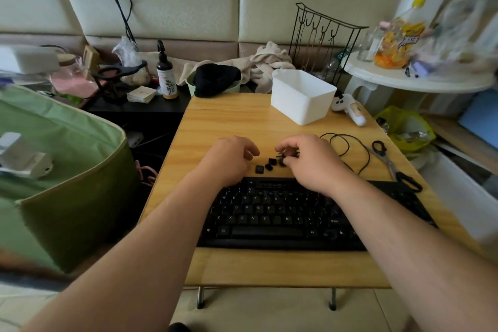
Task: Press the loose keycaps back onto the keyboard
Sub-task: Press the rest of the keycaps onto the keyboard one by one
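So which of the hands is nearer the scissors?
Right. The right hand is over the loose keycaps, with the scissors just off to its right; the left hand sits farther left, beyond the keycaps.

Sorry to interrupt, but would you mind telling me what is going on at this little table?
A person is refitting keys on a black keyboard on a wooden table. Several loose keycaps lie on the table just beyond the keyboard. The right hand pinches one keycap from that cluster. The left hand hovers beside them with loosely curled fingers, holding nothing. None is being pressed on yet.
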The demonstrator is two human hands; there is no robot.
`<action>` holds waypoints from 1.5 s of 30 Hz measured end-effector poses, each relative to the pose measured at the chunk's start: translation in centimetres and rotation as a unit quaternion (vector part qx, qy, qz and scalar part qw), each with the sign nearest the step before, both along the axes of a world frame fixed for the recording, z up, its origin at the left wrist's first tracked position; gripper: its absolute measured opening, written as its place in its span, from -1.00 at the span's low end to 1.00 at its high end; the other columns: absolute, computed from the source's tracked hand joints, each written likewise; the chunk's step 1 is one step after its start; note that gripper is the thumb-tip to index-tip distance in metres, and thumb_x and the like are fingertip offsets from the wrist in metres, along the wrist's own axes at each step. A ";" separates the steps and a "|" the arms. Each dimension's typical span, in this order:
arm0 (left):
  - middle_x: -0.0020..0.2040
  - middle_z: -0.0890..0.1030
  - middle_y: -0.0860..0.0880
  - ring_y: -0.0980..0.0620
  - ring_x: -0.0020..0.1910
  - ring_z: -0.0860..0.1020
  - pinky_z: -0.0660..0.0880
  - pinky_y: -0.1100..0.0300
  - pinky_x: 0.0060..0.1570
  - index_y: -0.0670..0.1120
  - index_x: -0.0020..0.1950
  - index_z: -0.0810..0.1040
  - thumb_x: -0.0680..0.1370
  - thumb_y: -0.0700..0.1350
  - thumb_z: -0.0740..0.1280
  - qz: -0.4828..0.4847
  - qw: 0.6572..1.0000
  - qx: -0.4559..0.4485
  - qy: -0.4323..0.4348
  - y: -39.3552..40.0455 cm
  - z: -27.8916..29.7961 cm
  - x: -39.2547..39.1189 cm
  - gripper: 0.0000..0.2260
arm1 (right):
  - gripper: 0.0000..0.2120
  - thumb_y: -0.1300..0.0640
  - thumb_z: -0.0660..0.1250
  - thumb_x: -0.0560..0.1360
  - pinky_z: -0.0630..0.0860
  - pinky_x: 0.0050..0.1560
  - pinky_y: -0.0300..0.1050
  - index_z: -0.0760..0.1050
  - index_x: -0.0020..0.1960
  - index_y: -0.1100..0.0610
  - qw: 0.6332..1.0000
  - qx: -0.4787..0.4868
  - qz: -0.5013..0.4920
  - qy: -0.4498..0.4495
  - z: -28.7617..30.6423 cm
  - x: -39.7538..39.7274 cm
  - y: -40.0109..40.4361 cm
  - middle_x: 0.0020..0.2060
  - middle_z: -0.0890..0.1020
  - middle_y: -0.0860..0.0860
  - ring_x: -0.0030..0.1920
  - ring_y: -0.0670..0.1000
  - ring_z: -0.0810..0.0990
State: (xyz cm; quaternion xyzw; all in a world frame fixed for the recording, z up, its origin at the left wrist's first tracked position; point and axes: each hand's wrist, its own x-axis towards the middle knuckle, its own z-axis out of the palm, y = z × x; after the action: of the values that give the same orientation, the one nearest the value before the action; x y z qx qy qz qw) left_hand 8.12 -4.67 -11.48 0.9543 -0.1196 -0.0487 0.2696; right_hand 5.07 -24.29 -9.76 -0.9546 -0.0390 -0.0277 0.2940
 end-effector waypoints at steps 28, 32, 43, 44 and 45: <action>-0.04 0.71 -0.08 -0.06 -0.04 0.55 0.51 0.15 -0.02 -0.04 0.03 0.77 0.55 -0.31 0.45 -0.006 0.873 -0.451 0.186 -0.1 1.4 -3.4 -0.80 | -0.68 0.17 0.51 0.52 0.58 -0.07 -0.20 0.64 0.07 -0.26 0.960 0.209 0.147 -0.117 -1.5 -1.6 -0.8 -0.12 0.69 -0.20 -0.13 -0.05 0.65; -0.08 0.70 -0.04 0.08 -0.13 0.57 0.50 0.17 -0.02 -0.06 0.04 0.76 0.58 -0.35 0.39 -0.010 0.857 -0.472 0.206 -0.3 1.8 -3.8 -0.77 | -0.70 0.19 0.55 0.49 0.56 -0.10 -0.27 0.67 0.06 -0.19 0.959 0.198 0.141 -0.145 -1.2 -1.9 -0.9 -0.14 0.70 -0.23 -0.15 -0.08 0.67; -0.11 0.66 -0.07 0.08 -0.15 0.55 0.53 0.17 -0.03 -0.18 0.19 0.70 0.64 -0.29 0.33 0.004 0.848 -0.484 0.217 -0.1 1.9 -4.3 -0.81 | -0.74 0.13 0.59 0.46 0.54 -0.16 -0.33 0.67 0.03 -0.18 0.960 0.177 0.126 -0.178 -1.3 -2.3 -0.7 -0.17 0.67 -0.21 -0.18 -0.07 0.65; -0.09 0.66 -0.08 0.08 -0.15 0.55 0.54 0.17 -0.03 -0.18 0.17 0.70 0.64 -0.27 0.34 0.004 0.849 -0.483 0.215 -0.1 1.8 -4.3 -0.82 | -0.73 0.13 0.58 0.46 0.56 -0.16 -0.29 0.69 0.06 -0.19 0.959 0.173 0.130 -0.183 -1.3 -2.3 -0.7 -0.17 0.68 -0.20 -0.18 -0.05 0.65; -0.08 0.67 -0.08 0.08 -0.14 0.56 0.55 0.18 -0.03 -0.17 0.16 0.71 0.64 -0.25 0.35 0.003 0.853 -0.478 0.210 -0.1 1.8 -4.4 -0.83 | -0.72 0.13 0.57 0.48 0.57 -0.14 -0.24 0.70 0.09 -0.20 0.959 0.167 0.133 -0.187 -1.3 -2.4 -0.7 -0.17 0.69 -0.18 -0.17 -0.05 0.65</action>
State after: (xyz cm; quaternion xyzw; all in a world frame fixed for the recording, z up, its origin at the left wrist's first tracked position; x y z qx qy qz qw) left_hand 3.72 -4.73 -9.67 0.6750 -0.0656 -0.1837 0.7116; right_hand 2.71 -25.02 -11.06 -0.8557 -0.2146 -0.1729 0.4379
